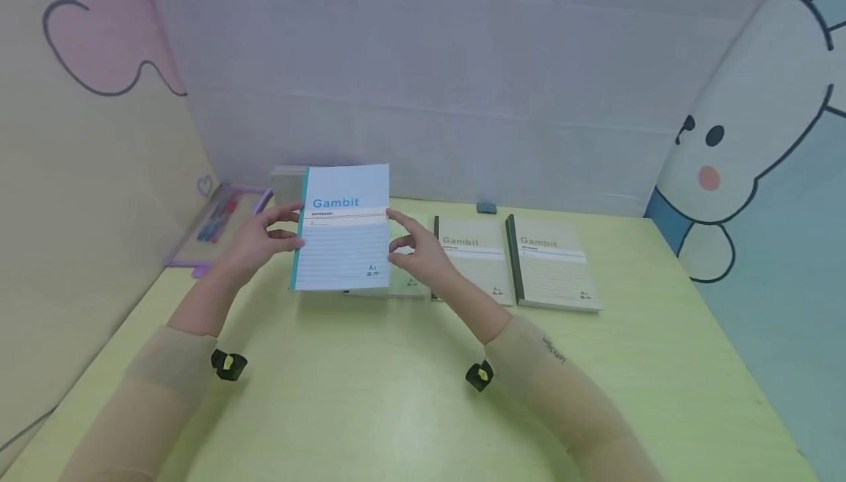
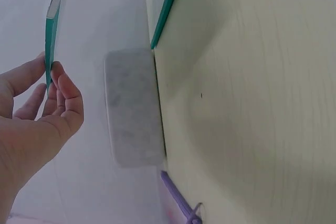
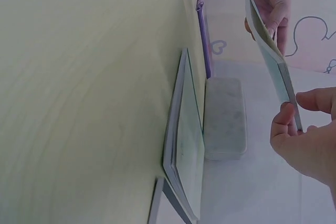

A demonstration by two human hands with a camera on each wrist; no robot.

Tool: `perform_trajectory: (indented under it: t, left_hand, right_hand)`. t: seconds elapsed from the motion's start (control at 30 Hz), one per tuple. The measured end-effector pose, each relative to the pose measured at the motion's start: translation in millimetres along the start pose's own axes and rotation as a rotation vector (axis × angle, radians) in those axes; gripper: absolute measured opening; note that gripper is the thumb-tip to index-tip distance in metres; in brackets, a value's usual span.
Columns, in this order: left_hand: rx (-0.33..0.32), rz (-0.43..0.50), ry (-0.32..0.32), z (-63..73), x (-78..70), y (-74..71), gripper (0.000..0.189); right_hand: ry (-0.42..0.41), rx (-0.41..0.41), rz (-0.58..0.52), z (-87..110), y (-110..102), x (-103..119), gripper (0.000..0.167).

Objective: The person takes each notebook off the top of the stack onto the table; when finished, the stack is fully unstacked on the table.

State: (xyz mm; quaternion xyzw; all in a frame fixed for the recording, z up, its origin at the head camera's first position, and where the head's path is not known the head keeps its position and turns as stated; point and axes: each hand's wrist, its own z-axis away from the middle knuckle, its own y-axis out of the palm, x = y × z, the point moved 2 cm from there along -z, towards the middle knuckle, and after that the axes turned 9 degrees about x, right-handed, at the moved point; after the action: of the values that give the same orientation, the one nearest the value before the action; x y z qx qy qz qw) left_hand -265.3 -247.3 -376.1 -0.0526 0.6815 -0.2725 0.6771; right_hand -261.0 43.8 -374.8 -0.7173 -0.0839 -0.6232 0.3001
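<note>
A white and blue Gambit notebook [image 1: 344, 247] with a teal spine is held up above the table, its cover facing me. My left hand [image 1: 254, 243] pinches it along the spine, fingers and thumb on either side, as the left wrist view shows of the teal spine [image 2: 51, 40]. On the opposite edge, my right hand [image 1: 423, 250] pinches the notebook [image 3: 273, 53] between thumb and fingers. Partly hidden behind it lies a greenish notebook [image 1: 406, 289]. Two more Gambit notebooks with dark spines, a middle one [image 1: 474, 265] and a right one [image 1: 557, 267], lie alongside.
A grey block-shaped box [image 2: 135, 108] stands against the back wall, mostly hidden behind the raised notebook in the head view. At the back left is a purple-edged tray [image 1: 247, 236] with several pens [image 1: 218, 217]. A small dark block [image 1: 486, 208] sits at the back edge.
</note>
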Motion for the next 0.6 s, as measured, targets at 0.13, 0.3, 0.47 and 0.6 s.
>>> perform_trajectory:
  t: [0.13, 0.3, 0.47, 0.6]
  left_hand:
    - [0.026, -0.012, -0.006, 1.8, 10.6, -10.8, 0.069]
    - [0.028, -0.007, -0.021, 3.5, 25.4, -21.0, 0.070]
    - [0.040, -0.008, -0.100, 6.7, 39.0, -30.4, 0.075]
    - [0.060, -0.026, -0.155, 8.1, 46.6, -38.1, 0.077]
  right_hand:
    - [0.037, 0.013, -0.124, -9.9, 12.4, -8.4, 0.072]
    - [0.046, -0.040, -0.147, -22.5, 28.0, -16.7, 0.064]
    - [0.078, -0.046, -0.116, -34.7, 43.8, -24.3, 0.058]
    - [0.085, -0.033, -0.126, -43.5, 53.7, -29.2, 0.056]
